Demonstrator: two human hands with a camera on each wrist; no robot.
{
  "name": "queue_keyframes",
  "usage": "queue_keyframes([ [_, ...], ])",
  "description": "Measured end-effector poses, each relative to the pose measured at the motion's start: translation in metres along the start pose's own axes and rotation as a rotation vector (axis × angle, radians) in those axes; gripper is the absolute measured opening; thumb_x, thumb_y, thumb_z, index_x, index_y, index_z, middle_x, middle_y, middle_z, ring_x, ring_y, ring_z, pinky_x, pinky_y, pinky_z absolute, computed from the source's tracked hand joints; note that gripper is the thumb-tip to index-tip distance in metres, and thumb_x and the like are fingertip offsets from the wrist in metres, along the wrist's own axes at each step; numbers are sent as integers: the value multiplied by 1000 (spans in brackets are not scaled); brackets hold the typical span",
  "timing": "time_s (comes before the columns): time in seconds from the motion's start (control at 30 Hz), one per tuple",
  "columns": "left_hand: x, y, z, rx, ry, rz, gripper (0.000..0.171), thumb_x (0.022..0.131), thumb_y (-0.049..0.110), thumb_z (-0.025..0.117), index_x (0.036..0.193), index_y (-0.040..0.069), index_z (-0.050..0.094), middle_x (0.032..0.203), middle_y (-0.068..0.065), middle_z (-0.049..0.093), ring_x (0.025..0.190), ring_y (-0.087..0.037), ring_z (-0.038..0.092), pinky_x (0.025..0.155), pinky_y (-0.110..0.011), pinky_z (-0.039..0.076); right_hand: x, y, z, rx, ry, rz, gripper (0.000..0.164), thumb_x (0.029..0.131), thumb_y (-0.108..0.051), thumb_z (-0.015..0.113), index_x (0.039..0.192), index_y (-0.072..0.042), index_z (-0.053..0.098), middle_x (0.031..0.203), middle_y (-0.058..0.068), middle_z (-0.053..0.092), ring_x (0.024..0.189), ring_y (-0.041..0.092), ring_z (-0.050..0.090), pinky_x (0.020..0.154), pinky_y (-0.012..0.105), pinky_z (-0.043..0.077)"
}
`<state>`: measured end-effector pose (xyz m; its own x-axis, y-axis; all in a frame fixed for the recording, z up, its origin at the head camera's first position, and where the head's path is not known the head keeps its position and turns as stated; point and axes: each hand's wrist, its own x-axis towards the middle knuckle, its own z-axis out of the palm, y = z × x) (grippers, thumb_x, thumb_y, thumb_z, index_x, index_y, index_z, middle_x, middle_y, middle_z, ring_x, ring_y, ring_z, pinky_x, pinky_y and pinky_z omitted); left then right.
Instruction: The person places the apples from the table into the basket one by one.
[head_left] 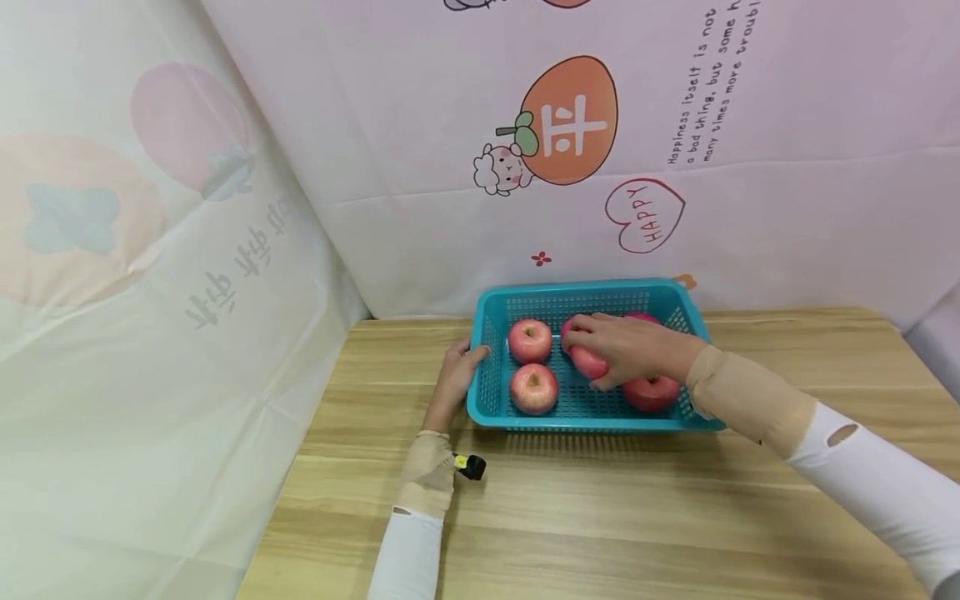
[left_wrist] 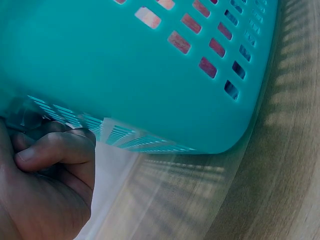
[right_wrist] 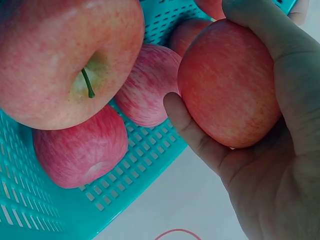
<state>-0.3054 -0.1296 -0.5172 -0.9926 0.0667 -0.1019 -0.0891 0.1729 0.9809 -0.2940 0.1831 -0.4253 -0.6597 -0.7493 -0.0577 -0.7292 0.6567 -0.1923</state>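
My right hand (head_left: 637,343) reaches over the teal plastic basket (head_left: 592,424) and grips a red apple (head_left: 588,362). In the right wrist view that apple (right_wrist: 230,85) sits between the thumb and the curled fingers. My left hand (head_left: 452,377) holds the basket's left rim, with the thumb over the edge. The left wrist view shows its bent fingers (left_wrist: 60,150) against the basket's outer wall. Two apples stand at the basket's left, a back one (head_left: 530,341) and a front one (head_left: 533,389). Another apple (head_left: 651,394) lies at the front right. More apples behind my right hand are partly hidden.
The basket stands on a wooden table (head_left: 600,517) near its back edge. A printed cloth (head_left: 420,242) hangs right behind it, and a pale cloth (head_left: 150,400) hangs along the left side. A small black device (head_left: 472,467) is strapped at the left wrist.
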Motion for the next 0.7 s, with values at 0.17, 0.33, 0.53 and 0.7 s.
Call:
queue_keyframes([
  [0.17,0,-1,0,12,6,8,48,101,28,60,139,-1,66,130,-25,71,108,-37,74,90,-47,64,3,2,4,-2,-12,-24,65,83,-31,92,140,-20,62,144,7,55,133,32,55,104,55,58],
  [0.33,1,-1,0,-2,-12,16,48,102,28,59,141,0,65,132,-26,70,110,-38,74,91,-47,64,5,-1,8,-27,-40,-25,67,83,-34,92,141,-20,61,144,9,56,124,31,60,98,54,60],
  [0.53,1,-1,-1,-7,-18,12,49,102,28,59,143,1,64,133,-25,70,111,-38,73,92,-47,64,9,-3,12,-59,-77,-25,68,82,-33,93,141,-21,62,142,7,57,124,29,60,98,55,61],
  [0.7,2,-2,-1,5,-9,9,48,102,28,59,141,1,65,130,-25,71,107,-35,75,91,-47,64,12,-6,17,-58,-131,-10,71,81,-34,93,144,-22,61,144,6,56,127,29,58,97,55,61],
])
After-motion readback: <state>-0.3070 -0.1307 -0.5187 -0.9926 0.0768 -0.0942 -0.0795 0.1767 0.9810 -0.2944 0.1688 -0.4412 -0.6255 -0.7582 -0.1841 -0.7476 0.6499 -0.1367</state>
